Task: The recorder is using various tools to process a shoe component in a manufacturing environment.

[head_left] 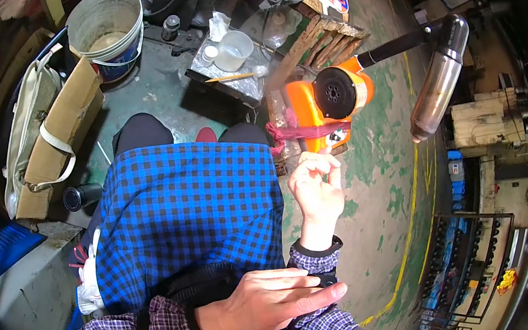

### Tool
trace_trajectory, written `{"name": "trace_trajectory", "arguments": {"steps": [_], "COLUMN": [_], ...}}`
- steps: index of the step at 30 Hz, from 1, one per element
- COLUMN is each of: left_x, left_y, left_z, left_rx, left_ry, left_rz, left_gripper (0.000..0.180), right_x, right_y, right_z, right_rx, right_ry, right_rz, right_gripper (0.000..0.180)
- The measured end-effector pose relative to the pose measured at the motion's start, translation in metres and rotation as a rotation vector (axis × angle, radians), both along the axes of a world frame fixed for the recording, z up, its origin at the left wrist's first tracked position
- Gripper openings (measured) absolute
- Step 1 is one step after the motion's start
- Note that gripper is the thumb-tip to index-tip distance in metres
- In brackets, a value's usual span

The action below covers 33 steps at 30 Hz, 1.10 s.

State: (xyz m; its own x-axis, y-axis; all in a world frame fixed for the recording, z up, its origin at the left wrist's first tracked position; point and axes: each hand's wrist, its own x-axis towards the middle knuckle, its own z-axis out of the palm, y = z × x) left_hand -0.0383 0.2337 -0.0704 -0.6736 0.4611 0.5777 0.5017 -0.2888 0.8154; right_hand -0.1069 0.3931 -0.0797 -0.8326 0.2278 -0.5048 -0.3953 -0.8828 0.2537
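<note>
In the head view, the left hand (252, 307) lies across the right forearm, near the dark cuff of the checked sleeve (317, 262). Its fingers are straight and its thumb stands apart from them, with nothing visible clamped; whether it presses on the sleeve I cannot tell. The right hand (318, 191) is raised farther away, palm side visible and fingers half bent. The thumb is near the fingers, but I cannot tell if they meet on something.

Just beyond the right fingers is the orange machine (301, 100), to the right of the knees. A red cloth (315, 131) goes around it, probably for keeping it steady on its wooden support. From it, a black arm (391, 50) reaches to the right and bears a metal cylinder (436, 93), perhaps so that this part stays away from the body.

A blue checked cloth (194, 203) covers the lap, it seems for protecting the clothes. Farther, a translucent cup (234, 49) and a thin yellow stick (226, 78) rest on a low stand, probably placed within reach.
</note>
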Motion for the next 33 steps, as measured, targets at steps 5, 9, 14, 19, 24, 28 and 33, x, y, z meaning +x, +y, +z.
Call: {"name": "trace_trajectory", "arguments": {"steps": [5, 9, 14, 19, 24, 28, 33], "left_x": [0.004, 0.003, 0.004, 0.006, 0.008, 0.007, 0.007], "left_y": [0.002, 0.0, -0.001, 0.001, -0.002, 0.002, 0.001], "left_z": [-0.006, -0.007, -0.011, -0.01, -0.012, -0.013, -0.013], "left_rx": [0.025, -0.005, -0.027, 0.031, -0.025, -0.014, -0.014], "left_ry": [-0.05, -0.085, -0.051, -0.068, -0.105, -0.081, -0.063], "left_rz": [0.005, -0.06, -0.107, -0.064, -0.076, -0.055, -0.064], "left_gripper": [0.052, 0.055, 0.054, 0.048, 0.055, 0.06, 0.059], "right_x": [-0.001, -0.002, -0.002, -0.002, -0.001, -0.002, -0.001], "right_y": [-0.002, -0.004, -0.003, -0.001, -0.002, -0.002, -0.005], "right_z": [0.0, 0.0, -0.002, -0.003, -0.002, -0.005, -0.003], "right_rx": [-0.009, -0.008, -0.006, -0.019, -0.018, -0.022, -0.002], "right_ry": [-0.006, -0.021, -0.021, -0.013, -0.014, -0.005, -0.004], "right_rz": [0.009, 0.017, 0.022, 0.019, 0.014, 0.031, 0.038], "right_gripper": [0.022, 0.021, 0.021, 0.021, 0.02, 0.02, 0.019]}}
